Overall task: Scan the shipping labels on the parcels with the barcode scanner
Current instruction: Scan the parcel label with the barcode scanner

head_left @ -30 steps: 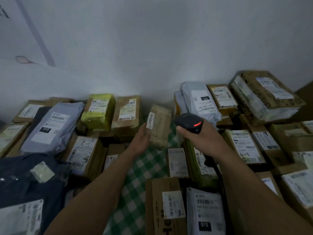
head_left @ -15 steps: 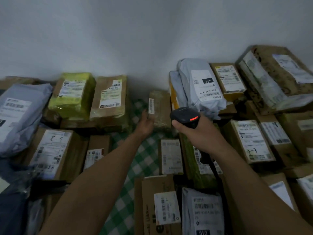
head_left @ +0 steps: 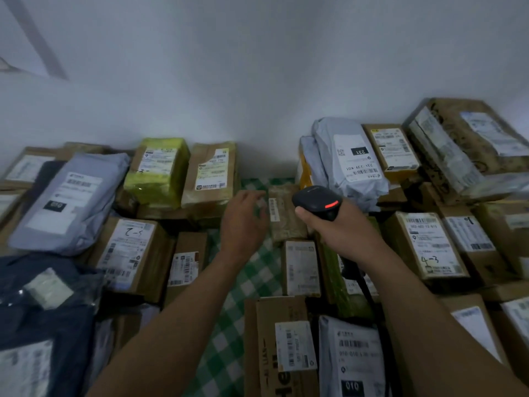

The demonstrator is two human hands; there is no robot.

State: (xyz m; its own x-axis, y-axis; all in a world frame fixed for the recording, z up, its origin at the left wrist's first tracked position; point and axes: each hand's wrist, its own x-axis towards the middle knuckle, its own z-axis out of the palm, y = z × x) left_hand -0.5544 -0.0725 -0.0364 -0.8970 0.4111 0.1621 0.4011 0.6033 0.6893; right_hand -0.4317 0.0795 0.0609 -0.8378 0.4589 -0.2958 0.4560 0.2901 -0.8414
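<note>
– Hands first: what do we see?
– Our right hand (head_left: 340,227) grips the barcode scanner (head_left: 316,202). Our left hand (head_left: 243,222) is loose, fingers spread, holding nothing.
– And the parcel?
– The small brown parcel (head_left: 287,226) lies just beyond the left hand, at the far edge of the checked cloth (head_left: 249,282). Whether the hand touches it, we cannot tell. We judge its label (head_left: 272,210) is next: aim squarely, trigger.

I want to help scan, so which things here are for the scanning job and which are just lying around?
For the job: barcode scanner in the right hand; small brown parcel beside the left hand; grey mailer bag; yellow-wrapped parcel.
Just lying about: green checked cloth; white wall.
</note>
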